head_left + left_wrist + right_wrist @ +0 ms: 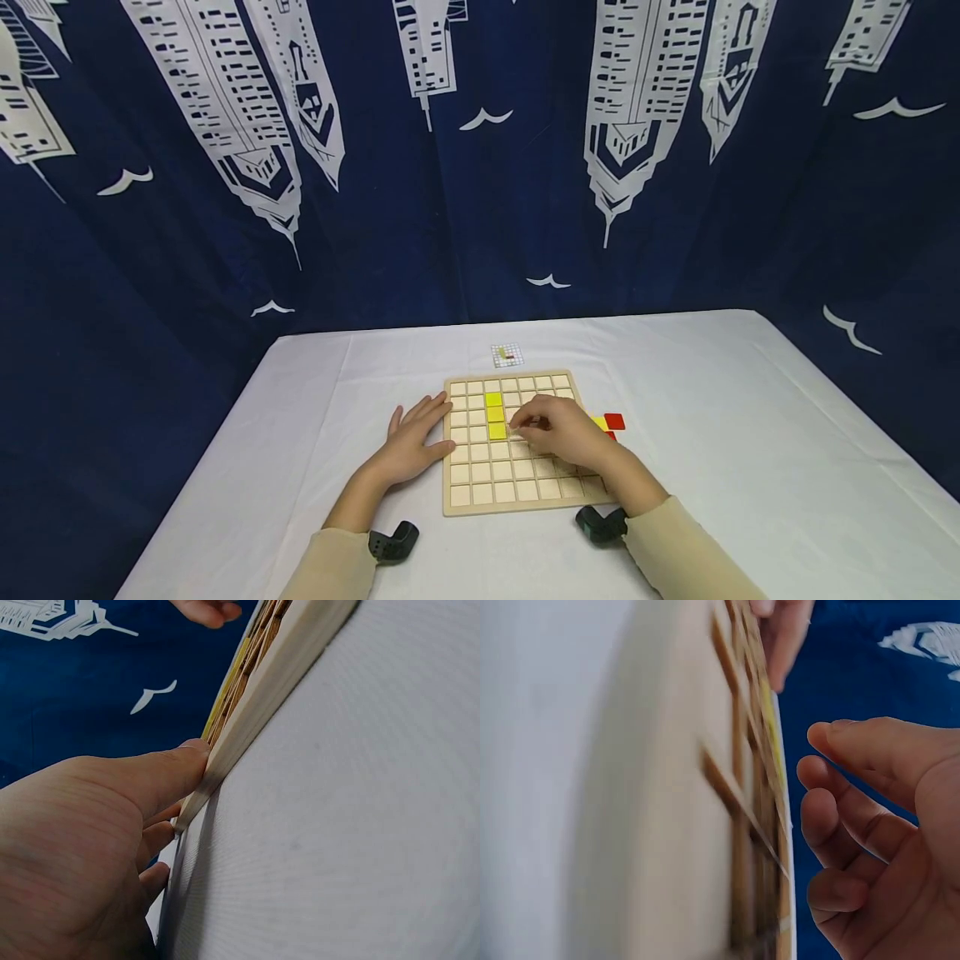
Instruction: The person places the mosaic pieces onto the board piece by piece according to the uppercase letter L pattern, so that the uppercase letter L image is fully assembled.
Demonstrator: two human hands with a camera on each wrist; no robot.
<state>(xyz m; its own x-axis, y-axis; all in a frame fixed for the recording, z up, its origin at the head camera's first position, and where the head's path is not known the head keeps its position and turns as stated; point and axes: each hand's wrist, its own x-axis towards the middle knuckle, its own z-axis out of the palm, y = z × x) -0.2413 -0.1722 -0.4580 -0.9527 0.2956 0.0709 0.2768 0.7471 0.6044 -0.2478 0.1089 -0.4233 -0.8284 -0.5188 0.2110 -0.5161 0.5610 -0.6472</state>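
Note:
A wooden grid board (482,493) lies flat on the white cloth. Three yellow square tiles (495,414) form a column in its cells. Against the board's left edge rests my left hand (408,446), its fingers extended; the thumb (176,769) touches the rim in the left wrist view. Just right of the lowest yellow tile, my right hand (562,429) hovers over the grid with loosely bent fingers. In the right wrist view, a gap shows between its thumb and fingers (821,814), and no tile is visible there. The right hand hides part of the board.
Beyond the board's far edge lies a small card (507,355) printed with a coloured grid pattern. Loose red tiles (615,422) and a yellow tile (599,422) sit by the right edge, partly behind the right hand. A dark blue curtain (450,208) hangs behind the table.

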